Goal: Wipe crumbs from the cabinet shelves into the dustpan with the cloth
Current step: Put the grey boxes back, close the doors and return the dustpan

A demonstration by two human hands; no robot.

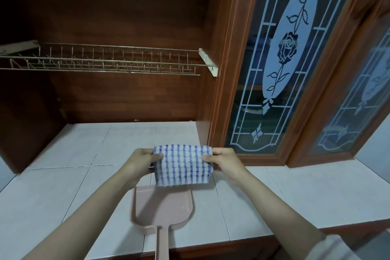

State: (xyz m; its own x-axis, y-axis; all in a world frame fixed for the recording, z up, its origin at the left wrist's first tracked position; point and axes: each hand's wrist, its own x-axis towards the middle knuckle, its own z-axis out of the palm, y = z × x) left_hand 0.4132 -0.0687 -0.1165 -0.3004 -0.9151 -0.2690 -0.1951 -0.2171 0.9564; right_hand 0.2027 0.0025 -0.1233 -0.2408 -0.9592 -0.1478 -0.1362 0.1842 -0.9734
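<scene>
Blue-and-white checked, folded cloth [182, 165] hangs between the two hands in the middle of the view, held up over the white tiled counter [63, 175]. The left hand [143, 162] pinches the cloth's left edge, thumb on the front and fingers curled behind. The right hand [224, 161] grips the right edge the same way, so the fabric is stretched flat between them. Both forearms reach in from the lower corners, and a pale sleeve [329, 247] shows at the bottom right.

Just below the cloth lies a pink plastic dustpan [162, 207], flat on the counter with its open mouth pointing towards the cabinet. The cloth's lower edge hides the dustpan's front lip. Its long handle runs back towards the person and passes over the counter's front edge.

Behind the hands stands the open, dark brown wooden cabinet [126, 17], its floor made of the same white tiles. A thin metal wire dish rack [105, 62] spans it at mid height. To the right is a wood-framed glass door [285, 59] with a frosted oval and an etched rose, and beside it a second door [358, 95] of the same pattern, only partly in view.
</scene>
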